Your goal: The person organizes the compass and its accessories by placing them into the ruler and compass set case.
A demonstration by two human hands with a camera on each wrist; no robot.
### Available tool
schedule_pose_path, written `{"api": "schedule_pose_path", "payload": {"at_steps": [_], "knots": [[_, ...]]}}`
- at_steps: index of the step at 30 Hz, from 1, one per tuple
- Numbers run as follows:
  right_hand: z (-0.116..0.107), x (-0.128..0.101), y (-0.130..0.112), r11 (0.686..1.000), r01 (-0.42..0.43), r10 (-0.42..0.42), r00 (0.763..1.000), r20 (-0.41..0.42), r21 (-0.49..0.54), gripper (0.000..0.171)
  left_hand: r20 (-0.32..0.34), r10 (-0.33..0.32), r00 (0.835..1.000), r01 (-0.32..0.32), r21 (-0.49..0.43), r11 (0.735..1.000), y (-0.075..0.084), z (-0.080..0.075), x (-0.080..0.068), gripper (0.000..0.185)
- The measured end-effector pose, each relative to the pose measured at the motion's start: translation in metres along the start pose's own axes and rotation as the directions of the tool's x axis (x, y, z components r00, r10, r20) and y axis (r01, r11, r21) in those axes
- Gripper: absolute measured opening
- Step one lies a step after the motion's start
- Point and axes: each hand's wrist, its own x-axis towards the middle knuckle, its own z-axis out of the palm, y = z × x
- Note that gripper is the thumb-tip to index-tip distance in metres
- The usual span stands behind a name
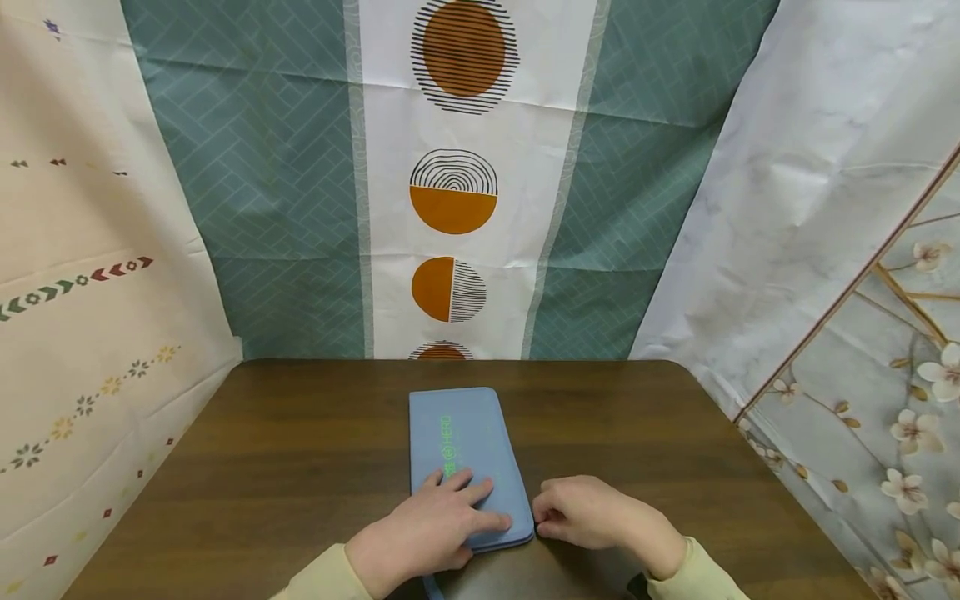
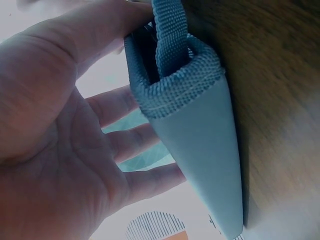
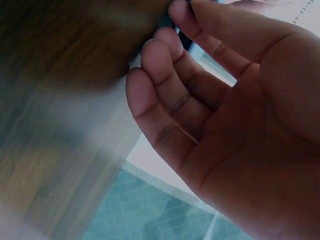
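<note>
A flat blue zip case [image 1: 480, 433] with green lettering lies on the brown table. My left hand [image 1: 435, 523] rests on its near half with fingers spread. In the left wrist view, the case [image 2: 202, 135] shows its smooth side and a woven edge, with a fabric strap loop [image 2: 170, 40] at the near end. My right hand [image 1: 588, 512] is at the case's near right corner, fingers curled. Its thumb and index finger pinch at the edge, seemingly on the zipper pull, which is mostly hidden. The right wrist view shows the other fingers of this hand [image 3: 225, 110] bent beside the case.
The wooden table [image 1: 300, 450] extends around the case on both sides. Behind it hangs a green and white patterned cloth [image 1: 285, 167]. A cream cloth [image 1: 90, 250] hangs at the left and a floral cloth [image 1: 862, 417] at the right.
</note>
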Motion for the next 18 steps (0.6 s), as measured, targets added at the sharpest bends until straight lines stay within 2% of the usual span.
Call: {"api": "schedule_pose_path", "payload": {"at_steps": [9, 13, 16, 18], "knots": [[0.003, -0.005, -0.001, 0.998, -0.027, 0.026, 0.999, 0.019, 0.057, 0.031, 0.018, 0.016, 1.000, -0.015, -0.024, 1.000, 0.002, -0.003, 0.001, 0.062], [0.006, -0.003, -0.001, 0.994, -0.048, 0.045, 0.999, 0.026, 0.102, 0.032, 0.061, 0.030, 0.998, -0.022, -0.123, 0.992, -0.009, -0.014, -0.004, 0.063], [0.008, -0.003, 0.000, 0.988, -0.061, 0.056, 0.998, 0.039, 0.143, 0.033, 0.077, -0.018, 0.997, 0.031, -0.168, 0.985, -0.022, -0.027, -0.013, 0.063], [0.008, -0.002, 0.000, 0.985, -0.064, 0.058, 0.997, 0.044, 0.159, 0.034, 0.079, -0.077, 0.994, 0.088, -0.143, 0.986, -0.028, -0.033, -0.019, 0.070]]}}
